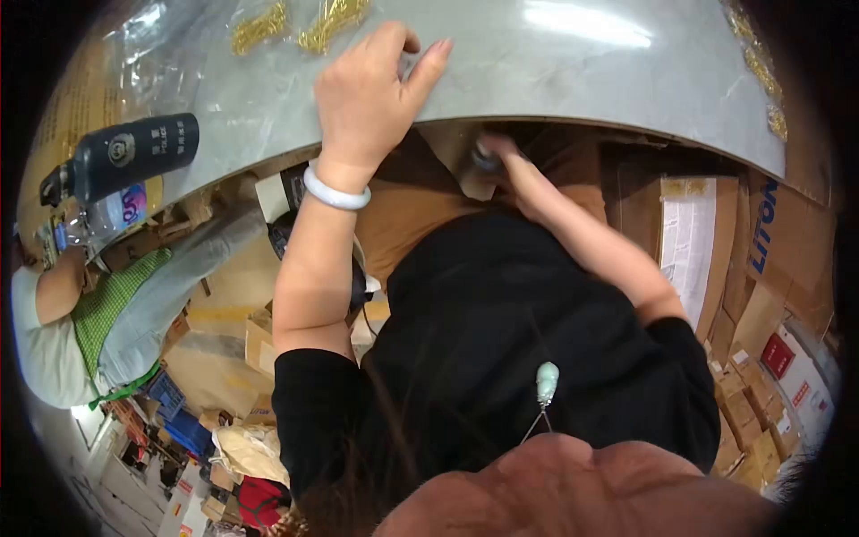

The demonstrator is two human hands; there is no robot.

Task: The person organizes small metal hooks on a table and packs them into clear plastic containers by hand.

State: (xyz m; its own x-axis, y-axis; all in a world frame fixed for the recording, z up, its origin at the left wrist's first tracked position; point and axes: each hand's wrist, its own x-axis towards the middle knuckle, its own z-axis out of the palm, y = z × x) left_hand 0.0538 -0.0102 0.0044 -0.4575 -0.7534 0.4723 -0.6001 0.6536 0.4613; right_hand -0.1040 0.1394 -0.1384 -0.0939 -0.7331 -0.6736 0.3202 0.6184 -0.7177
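Note:
My left hand (371,89), with a pale bangle (337,190) on the wrist, is over the grey tabletop (537,80) near its front edge. Its index finger is bent and the thumb stands apart from it, with nothing visible between them; the other fingers are mostly hidden. Beyond it lie bundles of gold-coloured strands (333,25) in clear plastic. Below the table edge, in shadow above my lap, is my right hand (503,154), smeared by motion. A small greyish shape (484,161) is beside its fingers; whether the hand grips it I cannot tell.
A dark bottle (143,154) lies at the table's left, beside a clear plastic bottle (125,208). More gold-coloured strands (761,67) lie at the right edge. Cardboard boxes (778,242) stand to my right. Another person (116,304) in a green checked apron is at the left.

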